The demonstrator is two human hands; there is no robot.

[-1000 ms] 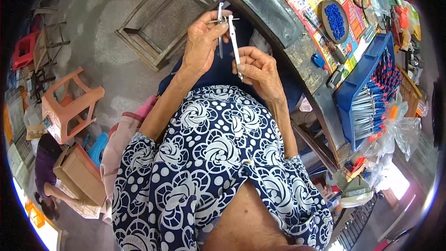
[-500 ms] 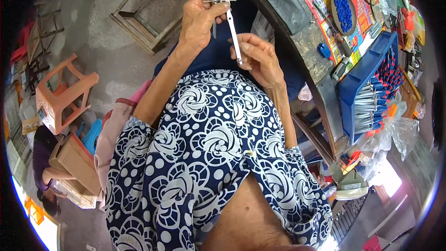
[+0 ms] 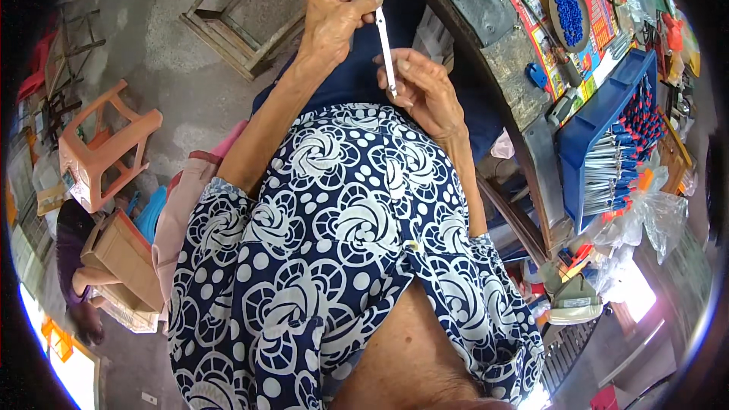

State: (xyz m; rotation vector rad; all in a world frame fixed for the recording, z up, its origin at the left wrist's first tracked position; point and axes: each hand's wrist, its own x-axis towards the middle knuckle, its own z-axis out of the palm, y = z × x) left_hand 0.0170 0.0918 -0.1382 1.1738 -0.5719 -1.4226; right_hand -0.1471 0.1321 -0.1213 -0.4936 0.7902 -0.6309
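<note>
In front of my lap, my left hand (image 3: 330,21) pinches a slim silver-white metal strip (image 3: 386,42) near its upper end. A thin rod crosses the strip there, and a curved, hook-like metal piece sticks up beyond my fingers. The strip slants down to my right hand (image 3: 430,89), whose fingers are bent and close around its lower end; a small fitting shows at that tip. My thumb and fingertips partly hide both ends, so the exact kind of piece cannot be made out.
At right stands a workbench (image 3: 516,68) with a dish (image 3: 555,30) of small blue pieces and a blue tray (image 3: 573,153) of metal rods with blue and red ends. A pink plastic stool (image 3: 99,150) and wooden frame (image 3: 220,38) are at left. Another person (image 3: 72,258) bends over a cardboard box (image 3: 125,262).
Both hands and the metal strip have shifted slightly up and to the right in the picture. The grip of each hand looks much the same.
</note>
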